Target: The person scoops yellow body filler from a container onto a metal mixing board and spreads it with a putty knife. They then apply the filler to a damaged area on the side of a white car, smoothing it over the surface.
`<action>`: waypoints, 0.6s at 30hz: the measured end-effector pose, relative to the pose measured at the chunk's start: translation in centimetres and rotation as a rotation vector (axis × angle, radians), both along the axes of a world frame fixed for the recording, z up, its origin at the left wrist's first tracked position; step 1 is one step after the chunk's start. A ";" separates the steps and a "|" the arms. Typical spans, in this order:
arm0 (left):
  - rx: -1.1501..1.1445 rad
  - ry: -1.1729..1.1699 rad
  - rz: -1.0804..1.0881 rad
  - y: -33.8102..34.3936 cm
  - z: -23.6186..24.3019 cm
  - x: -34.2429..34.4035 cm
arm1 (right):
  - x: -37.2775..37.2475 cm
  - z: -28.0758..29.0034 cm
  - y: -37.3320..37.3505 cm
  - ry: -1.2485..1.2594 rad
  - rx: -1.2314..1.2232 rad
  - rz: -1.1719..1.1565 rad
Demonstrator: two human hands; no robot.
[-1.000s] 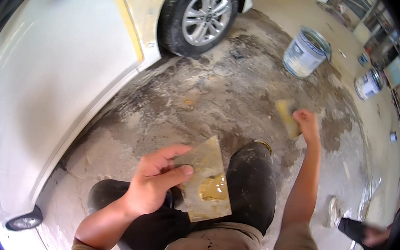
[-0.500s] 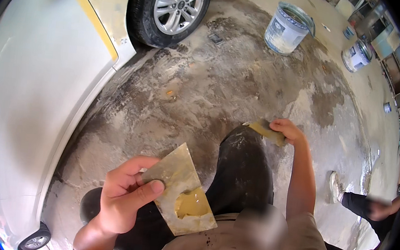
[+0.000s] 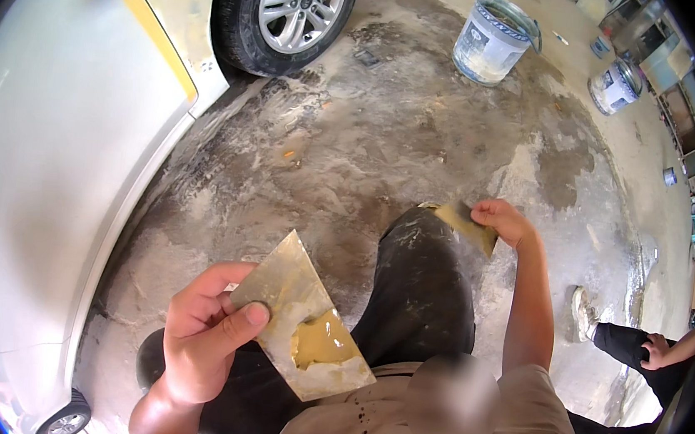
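Note:
My left hand [image 3: 207, 329] grips a thin, flat, rectangular putty board [image 3: 285, 274] by its left edge, thumb on top. A smooth patch of yellow putty [image 3: 327, 341] lies on the lower right part of the board. Out to the right, my right hand [image 3: 504, 222] pinches a flat yellowish putty spreader [image 3: 468, 227] by one end. The spreader is just over or against my bent knee [image 3: 422, 245]; whether they touch I cannot tell. My dark trousers carry pale smears.
A white car [image 3: 50, 180] with a yellow strip [image 3: 149, 22] and a front wheel [image 3: 301, 3] stands at left. Two buckets [image 3: 491, 47] [image 3: 615, 88] sit on the stained floor [image 3: 355, 142] at the far right. Another person's hand [image 3: 657, 351] rests on their leg at right.
The putty board in my left hand has moved slightly left and away from me. My right hand and its spreader have barely shifted. The whole view has moved a little.

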State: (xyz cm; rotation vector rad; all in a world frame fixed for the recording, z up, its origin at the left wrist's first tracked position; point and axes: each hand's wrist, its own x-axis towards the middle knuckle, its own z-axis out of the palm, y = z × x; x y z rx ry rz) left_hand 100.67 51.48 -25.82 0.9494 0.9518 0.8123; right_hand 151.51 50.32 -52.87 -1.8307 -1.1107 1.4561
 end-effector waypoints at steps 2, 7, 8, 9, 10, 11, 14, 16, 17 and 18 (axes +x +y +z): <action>-0.019 -0.006 -0.034 0.4 -0.4 -0.6 | -0.3 0.9 0.3 -0.317 -0.006 0.218; -0.037 -0.037 0.003 0.6 -0.5 -0.4 | 2.2 1.4 -0.2 -1.226 -0.128 -0.158; -0.012 -0.028 0.045 0.3 -0.8 -0.6 | 1.6 3.2 0.5 -1.103 -0.026 -0.270; 0.007 -0.025 0.076 0.2 -1.0 -0.8 | 1.0 4.3 0.7 -0.980 0.065 -0.385; 0.011 -0.025 0.090 0.3 -1.2 -0.7 | 0.1 4.3 1.0 -0.797 0.195 -0.437; 0.019 -0.024 0.103 0.4 -1.4 -0.7 | -1.4 4.3 1.5 -0.609 0.323 -0.485; 0.052 -0.037 0.144 1.0 -2.0 -0.4 | -11.1 8.2 2.4 -0.784 0.653 -0.504; 0.046 -0.110 0.172 1.4 -2.2 0.2 | -15.3 11.3 2.2 -1.139 1.295 -0.156; 0.032 -0.171 0.190 1.5 -2.1 0.5 | -17.1 12.5 2.2 -1.152 1.358 -0.163; 0.015 -0.230 0.208 1.6 -2.0 0.7 | -18.8 13.3 2.1 -1.162 1.419 -0.172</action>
